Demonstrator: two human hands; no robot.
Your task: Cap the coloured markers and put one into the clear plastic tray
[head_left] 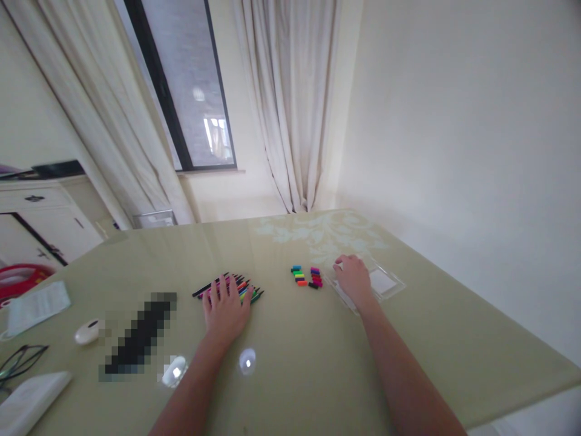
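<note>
My left hand (pixel 226 309) lies with fingers spread over a bunch of coloured felt-tip pens (pixel 256 296), whose dark tips point to the right. Between my two hands, short coloured pen caps (pixel 299 277) lie on the table in two small groups. Over at the right, my right hand (pixel 354 278) rests on a clear plastic sleeve (pixel 384 283) with a white part in it. Its fingers curl down at the sleeve's left side, and their tips are partly hidden, so I cannot tell whether they grip it.
The table (pixel 299 369) has a glossy surface. Along its left side lie a face mask (pixel 40 307), a white mouse (pixel 88 332), a blurred-out dark object (pixel 140 336), glasses (pixel 22 360) and a white box-like object (pixel 34 402). A wall (pixel 476 151) runs along the right.
</note>
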